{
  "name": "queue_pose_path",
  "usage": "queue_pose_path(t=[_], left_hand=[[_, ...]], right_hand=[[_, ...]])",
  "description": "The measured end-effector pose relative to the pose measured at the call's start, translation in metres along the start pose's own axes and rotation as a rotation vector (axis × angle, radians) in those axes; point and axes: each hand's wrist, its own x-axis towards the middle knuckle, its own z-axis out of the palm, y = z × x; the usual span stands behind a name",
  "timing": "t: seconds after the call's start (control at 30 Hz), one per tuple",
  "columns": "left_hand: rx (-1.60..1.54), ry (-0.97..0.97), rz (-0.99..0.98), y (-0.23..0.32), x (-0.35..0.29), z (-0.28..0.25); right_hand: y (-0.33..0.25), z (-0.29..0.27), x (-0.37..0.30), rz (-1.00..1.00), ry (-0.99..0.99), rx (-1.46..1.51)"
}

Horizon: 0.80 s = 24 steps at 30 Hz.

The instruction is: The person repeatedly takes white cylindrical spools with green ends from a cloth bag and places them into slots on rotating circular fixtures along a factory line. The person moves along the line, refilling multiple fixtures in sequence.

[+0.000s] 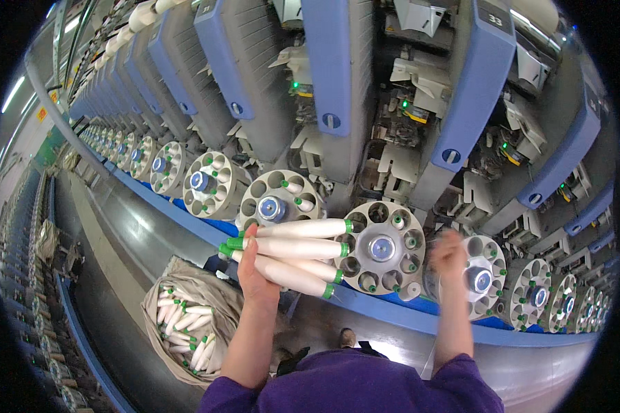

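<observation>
Several white yarn bobbins with green ends (293, 248) lie side by side in my left hand (260, 279), whose fingers wrap round them near their left ends. They stick out to the right, in front of a round magazine (381, 279) with a blue hub and a ring of holes, some of them filled with bobbins. Smeared by motion, my right hand (449, 256) is between this magazine and another round magazine (486, 279) to its right. Its fingers are too blurred to show whether anything is in them.
An open cloth sack (160, 344) full of similar bobbins stands at the lower left. Along the blue machine rail (386, 313) runs a row of more round magazines (213, 180). Behind them rise winding units with blue panels (331, 69) and small green lights.
</observation>
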Motion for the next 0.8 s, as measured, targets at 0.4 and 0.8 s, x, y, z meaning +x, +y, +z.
queue_pose_path(t=[0.4,0.8], left_hand=[[-0.043,0.033,-0.098,-0.025,-0.006,0.017],[0.842,-0.071,0.222,-0.147,0.016,-0.014]], right_hand=[[0.089,0.101,-0.04,0.36,-0.715,-1.697],[0.048,0.069,-0.031,-0.036,-0.518,-1.239]])
